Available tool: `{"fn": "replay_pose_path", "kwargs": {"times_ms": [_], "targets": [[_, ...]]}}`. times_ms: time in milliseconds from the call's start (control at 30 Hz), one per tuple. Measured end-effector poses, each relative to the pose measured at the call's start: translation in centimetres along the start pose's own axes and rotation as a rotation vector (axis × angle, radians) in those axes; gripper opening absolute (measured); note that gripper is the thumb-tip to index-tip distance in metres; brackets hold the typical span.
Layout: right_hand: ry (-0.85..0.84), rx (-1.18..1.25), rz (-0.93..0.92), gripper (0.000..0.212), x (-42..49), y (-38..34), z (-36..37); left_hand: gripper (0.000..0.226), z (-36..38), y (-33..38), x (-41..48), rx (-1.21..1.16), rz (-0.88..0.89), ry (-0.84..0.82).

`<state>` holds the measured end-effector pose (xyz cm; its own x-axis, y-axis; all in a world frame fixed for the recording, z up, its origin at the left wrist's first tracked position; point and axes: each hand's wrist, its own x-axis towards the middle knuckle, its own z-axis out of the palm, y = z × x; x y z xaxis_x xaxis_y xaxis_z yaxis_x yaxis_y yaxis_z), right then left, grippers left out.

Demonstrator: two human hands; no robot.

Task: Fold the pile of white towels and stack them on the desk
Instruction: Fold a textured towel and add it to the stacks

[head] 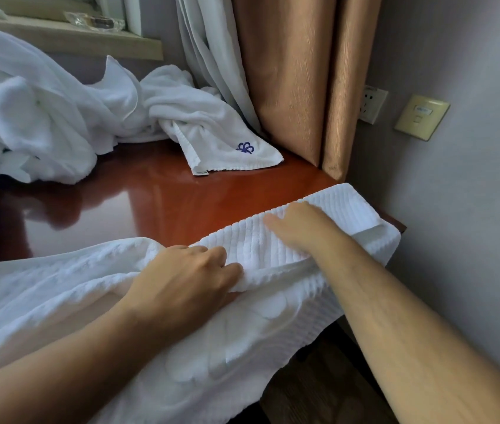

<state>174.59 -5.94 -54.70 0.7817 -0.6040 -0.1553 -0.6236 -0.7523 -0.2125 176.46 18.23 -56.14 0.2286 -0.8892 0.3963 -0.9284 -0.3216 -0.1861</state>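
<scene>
— Hands first: what was each doing?
— The left hand [187,280] had its fingers curled into a fold of the ribbed towel [273,316]. The right hand [300,228], just beyond it and to its right, lay flat on the same towel. Its fingers seemed straight, though it was blurred.
— And the towel itself?
— It was under both hands, along the desk [166,203] edge, with much of it hanging off below the wrists.
— What was the risk?
— That hanging weight could have dragged it floorward if the grip eased, and the glossy top would have let it slide. The unfolded pile [43,117] lay well beyond the left hand.
</scene>
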Motion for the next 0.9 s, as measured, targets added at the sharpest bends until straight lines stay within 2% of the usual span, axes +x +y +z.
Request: {"fn": "replay_pose_path", "kwargs": {"times_ms": [33,100,233,333,367,433,533,600,900], "targets": [[-0.029,-0.032,0.029,0.083,-0.2,-0.6,0.7,0.023,-0.3,0.5,-0.2,0.018,-0.051,-0.037],[-0.008,-0.038,0.061,0.093,-0.4,-1.1,1.9,0.024,-0.6,1.3,-0.9,0.043,-0.173,-0.096],[-0.003,-0.050,0.083,0.093,0.0,-1.1,2.0,0.047,-2.0,-0.1,-2.3,0.166,-0.362,-0.114],[-0.023,-0.070,0.095,0.092,0.2,-1.4,1.8,0.073,-2.7,-2.6,-3.2,0.235,-0.471,-0.269],[-0.019,-0.081,0.100,0.092,0.3,-1.5,1.8,0.076,-2.6,-3.0,-3.4,0.214,-0.481,-0.276],[-0.009,-0.089,0.113,0.092,0.6,-1.5,2.0,0.070,-2.1,-3.0,-4.2,0.172,-0.455,-0.184],[-0.001,-0.086,0.113,0.091,1.2,-1.6,2.2,0.044,-0.9,-3.2,-5.1,0.092,-0.365,-0.008],[0.009,-0.084,0.116,0.090,1.8,-1.9,2.1,0.035,-0.4,-4.2,-4.8,0.099,-0.340,0.042],[0.094,-0.072,0.076,0.091,6.5,-3.4,1.7,0.038,0.9,-6.7,-2.2,0.109,-0.352,0.055]]}}
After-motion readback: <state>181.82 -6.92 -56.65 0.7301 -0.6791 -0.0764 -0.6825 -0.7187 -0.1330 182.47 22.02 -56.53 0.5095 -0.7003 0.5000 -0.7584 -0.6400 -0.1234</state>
